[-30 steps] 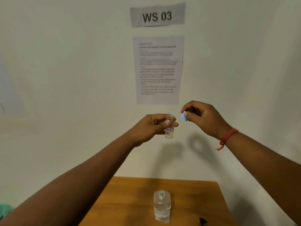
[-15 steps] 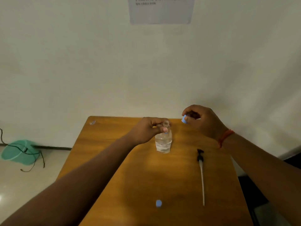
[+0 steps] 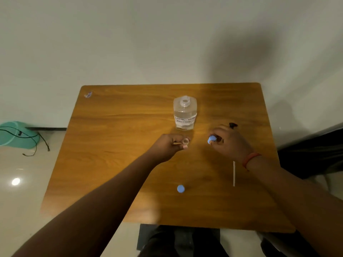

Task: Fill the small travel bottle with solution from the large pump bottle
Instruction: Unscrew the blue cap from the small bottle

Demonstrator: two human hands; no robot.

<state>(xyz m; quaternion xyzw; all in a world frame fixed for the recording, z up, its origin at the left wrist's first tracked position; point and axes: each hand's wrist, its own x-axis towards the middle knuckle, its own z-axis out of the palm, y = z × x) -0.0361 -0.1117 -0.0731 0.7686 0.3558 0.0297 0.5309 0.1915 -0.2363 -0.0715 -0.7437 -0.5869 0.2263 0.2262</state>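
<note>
Two hands over a wooden table (image 3: pixel 115 164), that's basically the whole scene. The left hand (image 3: pixel 170 145) has its grip wrapped tight around the small travel bottle (image 3: pixel 185 141). You're looking almost straight down into the bottle's open mouth, which pokes out between the thumb and fingers at the right end of the fist, so the body of it is mostly hidden inside the hand. Can't tell whether the bottle's base is touching the table or held just above it.

The right hand (image 3: pixel 230 143) is off to the right, clearly apart from the left one, with its fingertips pinched shut on a small blue cap (image 3: pixel 211 139). The cap sits at the left tip of that grip, facing the travel bottle, with a gap of bare table between the two. There's a red band on that wrist.

Just behind the hands stands the large bottle (image 3: pixel 185 113), upright, neck open, clear liquid inside and a handwritten label I can't read. It's near the left hand's knuckles but not touching them.

The pump (image 3: pixel 233 173) lies flat on the table to the right: black head peeking out behind the right hand, thin white tube running toward the near edge, partly covered by the wrist. A second blue cap (image 3: pixel 180 188) sits alone on the table nearer the camera, well clear of both hands.

A teal bin (image 3: pixel 11 136) is on the floor far left.
</note>
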